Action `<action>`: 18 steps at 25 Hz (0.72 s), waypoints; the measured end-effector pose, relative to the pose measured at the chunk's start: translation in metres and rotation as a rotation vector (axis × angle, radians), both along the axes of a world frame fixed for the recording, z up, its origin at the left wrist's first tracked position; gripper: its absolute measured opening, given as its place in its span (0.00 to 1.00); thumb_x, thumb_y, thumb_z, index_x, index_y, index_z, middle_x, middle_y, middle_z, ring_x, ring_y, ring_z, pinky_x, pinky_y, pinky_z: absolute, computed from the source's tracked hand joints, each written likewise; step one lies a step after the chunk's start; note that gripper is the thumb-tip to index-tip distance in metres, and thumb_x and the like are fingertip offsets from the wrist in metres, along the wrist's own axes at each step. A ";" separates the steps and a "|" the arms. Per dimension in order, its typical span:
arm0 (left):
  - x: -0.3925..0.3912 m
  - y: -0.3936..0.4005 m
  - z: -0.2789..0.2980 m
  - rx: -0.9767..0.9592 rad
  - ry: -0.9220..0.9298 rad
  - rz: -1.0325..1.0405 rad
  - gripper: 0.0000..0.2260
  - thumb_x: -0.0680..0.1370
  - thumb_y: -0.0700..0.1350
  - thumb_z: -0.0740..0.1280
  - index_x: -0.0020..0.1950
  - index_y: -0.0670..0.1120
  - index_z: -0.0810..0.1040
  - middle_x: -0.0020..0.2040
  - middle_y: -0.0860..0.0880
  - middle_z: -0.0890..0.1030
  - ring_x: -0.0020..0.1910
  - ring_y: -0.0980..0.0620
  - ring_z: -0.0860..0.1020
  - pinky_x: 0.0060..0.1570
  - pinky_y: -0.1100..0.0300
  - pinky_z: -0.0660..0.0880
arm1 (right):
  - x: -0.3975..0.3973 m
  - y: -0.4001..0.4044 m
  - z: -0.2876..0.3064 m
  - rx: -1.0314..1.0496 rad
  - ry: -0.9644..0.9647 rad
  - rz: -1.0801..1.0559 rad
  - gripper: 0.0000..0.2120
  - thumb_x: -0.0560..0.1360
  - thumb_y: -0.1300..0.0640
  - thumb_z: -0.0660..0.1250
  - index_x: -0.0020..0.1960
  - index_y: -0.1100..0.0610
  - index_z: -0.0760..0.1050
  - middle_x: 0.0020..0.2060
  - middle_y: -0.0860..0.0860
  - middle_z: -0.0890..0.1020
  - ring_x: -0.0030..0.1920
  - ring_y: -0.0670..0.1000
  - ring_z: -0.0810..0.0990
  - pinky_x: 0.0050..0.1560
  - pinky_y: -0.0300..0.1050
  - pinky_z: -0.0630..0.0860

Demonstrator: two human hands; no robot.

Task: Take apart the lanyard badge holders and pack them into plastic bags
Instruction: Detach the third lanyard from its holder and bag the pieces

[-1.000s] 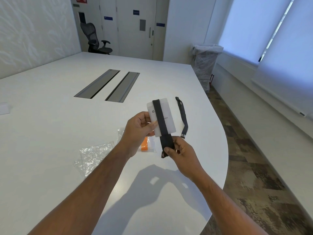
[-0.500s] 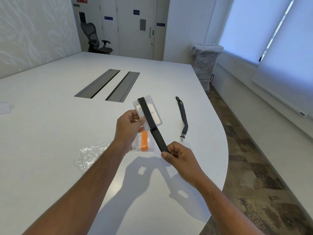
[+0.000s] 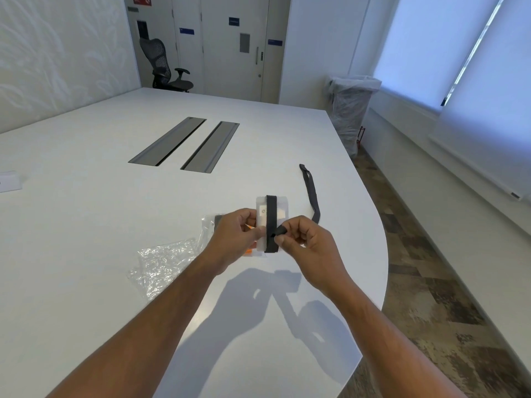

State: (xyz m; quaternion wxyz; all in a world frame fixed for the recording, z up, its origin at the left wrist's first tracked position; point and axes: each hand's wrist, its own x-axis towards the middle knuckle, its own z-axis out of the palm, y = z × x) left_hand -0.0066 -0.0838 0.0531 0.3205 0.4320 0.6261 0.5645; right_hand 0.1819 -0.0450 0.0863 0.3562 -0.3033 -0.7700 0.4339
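Furthest left, a small white block (image 3: 10, 181) sits at the edge of the white table (image 3: 86, 225), well apart from everything else. Moving right, a crumpled clear plastic bag (image 3: 163, 264) lies flat on the table just left of the person's left forearm. Far beyond it, two grey cable slots (image 3: 184, 143) run side by side in the tabletop, and a black office chair (image 3: 165, 67) stands against the far wall by the doors.

Near the middle, the left hand (image 3: 234, 239) is closed on the left edge of a clear badge holder (image 3: 268, 222), gripping it between thumb and fingers and holding it upright above the table. Behind that hand, a second clear bag (image 3: 211, 225) rests on the surface, and a bit of orange (image 3: 249, 252) shows under the hand; what it is cannot be told. A black lanyard strap (image 3: 271, 222) runs down the front of the badge holder from top to bottom. The right hand (image 3: 307, 248) pinches the loose end of this strap between thumb and forefinger, just beside the holder's right edge, with the other fingers curled in.

Further right, another black lanyard (image 3: 311, 193) lies alone on the table near its curved edge. Far right, a bin lined with clear plastic (image 3: 352, 110) stands on the floor beside the window wall.
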 end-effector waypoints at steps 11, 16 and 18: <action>0.010 -0.019 -0.020 -0.047 0.010 -0.205 0.10 0.82 0.39 0.69 0.60 0.50 0.82 0.48 0.47 0.84 0.48 0.41 0.83 0.52 0.47 0.82 | -0.018 0.023 -0.027 0.129 -0.078 -0.305 0.09 0.75 0.53 0.76 0.42 0.52 0.76 0.41 0.45 0.77 0.44 0.44 0.77 0.43 0.35 0.69; 0.008 -0.032 -0.023 -0.081 0.015 -0.214 0.10 0.83 0.37 0.67 0.59 0.50 0.82 0.45 0.53 0.85 0.45 0.52 0.82 0.47 0.53 0.79 | -0.023 0.020 -0.041 0.156 -0.050 -0.310 0.12 0.73 0.53 0.78 0.43 0.49 0.73 0.45 0.45 0.76 0.49 0.46 0.76 0.46 0.34 0.71; 0.005 -0.038 -0.027 -0.086 0.014 -0.222 0.11 0.83 0.37 0.67 0.63 0.49 0.82 0.52 0.45 0.87 0.50 0.44 0.85 0.50 0.47 0.80 | -0.025 0.022 -0.045 0.094 -0.035 -0.260 0.14 0.73 0.55 0.78 0.49 0.50 0.73 0.48 0.45 0.76 0.51 0.45 0.76 0.47 0.36 0.72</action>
